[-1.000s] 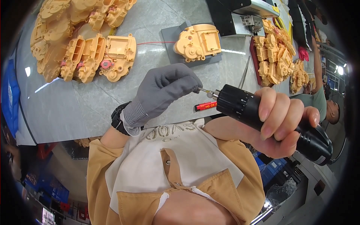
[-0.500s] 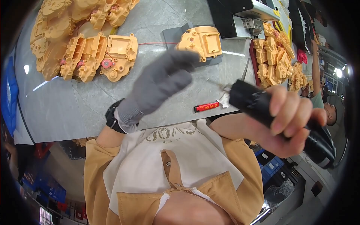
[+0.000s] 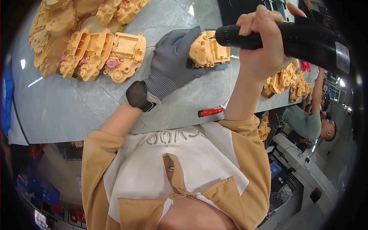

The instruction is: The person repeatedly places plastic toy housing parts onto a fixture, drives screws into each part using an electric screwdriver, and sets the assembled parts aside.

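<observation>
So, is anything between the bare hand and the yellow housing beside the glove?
Only the electric screwdriver in the right hand, its nose overlapping the yellow plastic housing in this view. Nothing else visible intervenes; the bit's tip is hidden.

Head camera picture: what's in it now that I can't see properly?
All in the head view:
- Bit of the black cylindrical power screwdriver: hidden or too small to tell.
- Left edge of the yellow-orange plastic housing: covered by the grey knitted-gloved left hand.
- Upper-left heap of yellow-orange plastic parts: cut off by the top edge.
- Lettering on the small red plastic tool: too small.
</observation>
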Demonstrator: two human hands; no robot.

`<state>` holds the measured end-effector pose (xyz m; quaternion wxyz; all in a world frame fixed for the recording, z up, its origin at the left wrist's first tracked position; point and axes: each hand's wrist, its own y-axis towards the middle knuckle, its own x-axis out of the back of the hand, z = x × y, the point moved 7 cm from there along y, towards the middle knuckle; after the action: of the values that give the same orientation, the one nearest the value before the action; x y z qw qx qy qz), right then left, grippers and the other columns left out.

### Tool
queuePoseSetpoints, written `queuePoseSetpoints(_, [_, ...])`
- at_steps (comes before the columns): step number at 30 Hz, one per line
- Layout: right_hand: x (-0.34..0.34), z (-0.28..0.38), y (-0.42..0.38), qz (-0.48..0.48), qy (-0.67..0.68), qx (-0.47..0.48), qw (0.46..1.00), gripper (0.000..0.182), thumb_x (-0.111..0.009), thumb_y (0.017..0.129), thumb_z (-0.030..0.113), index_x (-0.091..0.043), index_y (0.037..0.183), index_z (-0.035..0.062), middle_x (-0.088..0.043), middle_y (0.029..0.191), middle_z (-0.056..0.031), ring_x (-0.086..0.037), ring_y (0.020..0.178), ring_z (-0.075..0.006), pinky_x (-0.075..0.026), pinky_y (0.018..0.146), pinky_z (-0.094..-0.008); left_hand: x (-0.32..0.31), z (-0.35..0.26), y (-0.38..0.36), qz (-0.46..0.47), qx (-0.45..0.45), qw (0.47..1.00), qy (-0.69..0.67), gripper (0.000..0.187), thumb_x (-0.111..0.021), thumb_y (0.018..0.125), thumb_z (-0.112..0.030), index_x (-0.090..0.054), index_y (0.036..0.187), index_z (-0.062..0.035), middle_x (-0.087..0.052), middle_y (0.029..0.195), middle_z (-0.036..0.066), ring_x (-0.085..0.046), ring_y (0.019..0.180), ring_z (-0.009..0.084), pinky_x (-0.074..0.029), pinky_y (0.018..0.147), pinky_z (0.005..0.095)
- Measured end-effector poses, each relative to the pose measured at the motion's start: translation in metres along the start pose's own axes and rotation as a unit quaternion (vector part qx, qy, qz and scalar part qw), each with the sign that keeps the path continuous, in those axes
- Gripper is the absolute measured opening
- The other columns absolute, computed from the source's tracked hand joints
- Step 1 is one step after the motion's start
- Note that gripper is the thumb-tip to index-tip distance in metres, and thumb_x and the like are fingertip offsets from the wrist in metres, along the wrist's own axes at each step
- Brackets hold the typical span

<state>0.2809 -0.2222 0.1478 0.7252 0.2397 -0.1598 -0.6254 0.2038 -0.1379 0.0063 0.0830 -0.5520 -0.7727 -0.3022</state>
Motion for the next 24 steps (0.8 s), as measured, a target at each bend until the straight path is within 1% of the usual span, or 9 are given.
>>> queuePoseSetpoints(4, [-0.004, -0.014, 0.0, 0.012, -0.018, -0.009, 1.0, 0.042, -0.061, 0.071, 0.003, -0.044, 0.109, -0.0006, -0.054, 0.055, -0.0051, -0.048, 0.041, -0.0128, -0.042, 0.044, -0.0199, 0.003, -0.003, 0.001, -0.015, -0.007, 1.0, -0.008, 0.084, -0.081, 0.049, -0.026, -0.043, 0.122, -0.0117, -0.053, 0.104, 0.01, -0.055, 0.094, 0.0269, -0.046, 0.083, 0.039])
queuePoseSetpoints(6, [-0.006, -0.02, 0.003, 0.106, 0.067, 0.006, 0.992, 0.042, -0.053, 0.071, -0.01, -0.036, 0.109, -0.0023, -0.056, 0.063, -0.0121, -0.048, 0.043, -0.0177, -0.045, 0.049, -0.0347, 0.002, -0.001, 0.0, -0.015, -0.005, 1.0, -0.009, 0.083, -0.081, 0.049, -0.026, -0.043, 0.121, -0.0112, -0.053, 0.105, 0.01, -0.055, 0.094, 0.0267, -0.046, 0.083, 0.0389])
queuePoseSetpoints(9, [-0.004, -0.022, 0.001, 0.095, 0.084, -0.001, 0.992, 0.041, -0.055, 0.072, -0.01, -0.036, 0.107, -0.0015, -0.058, 0.065, -0.0104, -0.048, 0.043, -0.0163, -0.044, 0.048, -0.033, 0.003, -0.001, 0.002, -0.018, -0.01, 1.0, -0.013, 0.081, -0.08, 0.049, -0.026, -0.044, 0.12, -0.0105, -0.053, 0.105, 0.009, -0.055, 0.094, 0.0261, -0.046, 0.084, 0.0389])
queuePoseSetpoints(14, [-0.005, -0.028, 0.001, 0.082, 0.108, -0.025, 0.99, 0.038, -0.055, 0.072, -0.01, -0.036, 0.104, -0.0004, -0.057, 0.064, -0.0109, -0.047, 0.043, -0.016, -0.043, 0.048, -0.0328, 0.007, -0.005, 0.002, -0.017, -0.004, 1.0, -0.009, 0.079, -0.079, 0.05, -0.025, -0.044, 0.119, -0.0104, -0.054, 0.104, 0.009, -0.056, 0.094, 0.0252, -0.045, 0.085, 0.0392])
queuePoseSetpoints(16, [-0.005, -0.03, 0.003, 0.084, 0.115, -0.027, 0.989, 0.038, -0.055, 0.072, -0.01, -0.036, 0.104, -0.0001, -0.057, 0.064, -0.011, -0.047, 0.043, -0.0158, -0.043, 0.048, -0.0327, 0.004, -0.003, 0.002, 0.007, 0.012, 1.0, -0.019, 0.081, -0.08, 0.052, -0.025, -0.044, 0.123, -0.009, -0.053, 0.112, 0.011, -0.051, 0.104, 0.0281, -0.043, 0.088, 0.0387])
queuePoseSetpoints(17, [-0.006, -0.031, 0.003, 0.1, 0.103, -0.023, 0.989, 0.039, -0.055, 0.072, -0.01, -0.035, 0.104, 0.0001, -0.057, 0.064, -0.0109, -0.047, 0.043, -0.0158, -0.043, 0.049, -0.0329, 0.003, -0.002, 0.002, 0.007, 0.014, 1.0, -0.02, 0.081, -0.08, 0.052, -0.025, -0.044, 0.123, -0.009, -0.053, 0.112, 0.011, -0.051, 0.104, 0.0281, -0.043, 0.088, 0.0387])
queuePoseSetpoints(19, [-0.008, -0.031, 0.002, 0.116, 0.091, -0.021, 0.989, 0.04, -0.055, 0.072, -0.01, -0.035, 0.105, 0.0004, -0.057, 0.063, -0.0108, -0.047, 0.043, -0.0159, -0.043, 0.049, -0.0331, 0.007, -0.003, 0.002, -0.032, -0.004, 0.999, -0.015, 0.078, -0.078, 0.049, -0.024, -0.045, 0.118, -0.0102, -0.054, 0.103, 0.009, -0.056, 0.095, 0.0251, -0.045, 0.085, 0.04])
queuePoseSetpoints(21, [-0.006, -0.031, -0.001, 0.092, 0.092, -0.024, 0.991, 0.041, -0.056, 0.072, -0.009, -0.035, 0.106, 0.0003, -0.056, 0.063, -0.0107, -0.048, 0.043, -0.0162, -0.044, 0.049, -0.0331, 0.006, -0.002, 0.003, -0.036, -0.011, 0.999, -0.021, 0.077, -0.078, 0.05, -0.025, -0.045, 0.118, -0.0101, -0.054, 0.103, 0.01, -0.055, 0.095, 0.0258, -0.045, 0.085, 0.0402])
queuePoseSetpoints(24, [-0.008, -0.03, -0.004, 0.101, 0.074, -0.011, 0.992, 0.04, -0.054, 0.073, -0.007, -0.034, 0.107, -0.0008, -0.053, 0.059, -0.0102, -0.048, 0.044, -0.017, -0.044, 0.05, -0.0344, 0.009, -0.005, 0.005, -0.026, -0.023, 0.999, -0.034, 0.076, -0.078, 0.053, -0.027, -0.045, 0.119, -0.0087, -0.054, 0.103, 0.011, -0.054, 0.097, 0.0278, -0.044, 0.085, 0.0408])
